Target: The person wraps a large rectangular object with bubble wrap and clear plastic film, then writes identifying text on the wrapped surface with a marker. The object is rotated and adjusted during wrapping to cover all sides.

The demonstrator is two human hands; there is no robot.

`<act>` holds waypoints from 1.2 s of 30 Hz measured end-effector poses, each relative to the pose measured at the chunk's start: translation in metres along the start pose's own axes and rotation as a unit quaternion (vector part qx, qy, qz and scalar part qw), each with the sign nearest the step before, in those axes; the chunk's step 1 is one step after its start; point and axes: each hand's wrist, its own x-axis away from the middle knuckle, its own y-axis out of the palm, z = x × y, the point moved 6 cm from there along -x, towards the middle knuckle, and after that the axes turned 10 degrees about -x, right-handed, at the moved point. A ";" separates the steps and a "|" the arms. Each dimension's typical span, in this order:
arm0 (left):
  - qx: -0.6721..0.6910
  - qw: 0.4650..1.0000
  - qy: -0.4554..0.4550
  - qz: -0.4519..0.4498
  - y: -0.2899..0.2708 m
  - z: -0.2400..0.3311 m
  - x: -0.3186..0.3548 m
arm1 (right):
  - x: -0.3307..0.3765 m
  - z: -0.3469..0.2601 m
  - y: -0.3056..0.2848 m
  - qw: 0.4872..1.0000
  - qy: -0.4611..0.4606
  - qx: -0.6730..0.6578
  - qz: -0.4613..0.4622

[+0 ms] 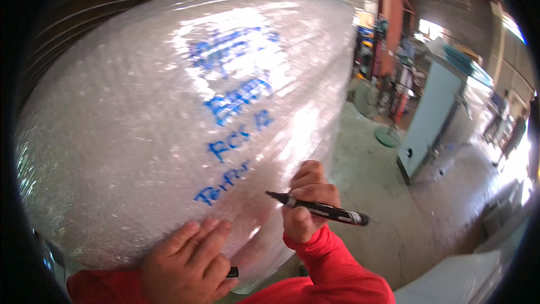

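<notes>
A tall object wrapped in clear bubble wrap (124, 135) fills the left and middle of the view, with blue handwriting (230, 146) down its front. My right hand (309, 197), in a red sleeve, is closed around a black marker (340, 214). The bare dark tip points left, close to the wrap, just right of the lowest written line; I cannot tell whether it touches. Lower down, my left hand (188, 262) presses its fingertips against the wrap. A black marker cap (232, 272) pokes out between its thumb and fingers. What the wrap covers is blurred by the plastic.
To the right stands a pale cabinet (430, 118) on the concrete floor (371, 191). A green round base (387, 137) and an orange-red column (389, 22) are farther back. Two people (509, 129) are at the far right. A pale sheet-like surface (455, 278) lies at the lower right.
</notes>
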 end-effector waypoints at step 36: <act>0.506 0.860 0.051 -0.036 0.142 0.297 -0.330 | 0.092 -0.184 -0.379 0.856 0.486 -0.026 0.177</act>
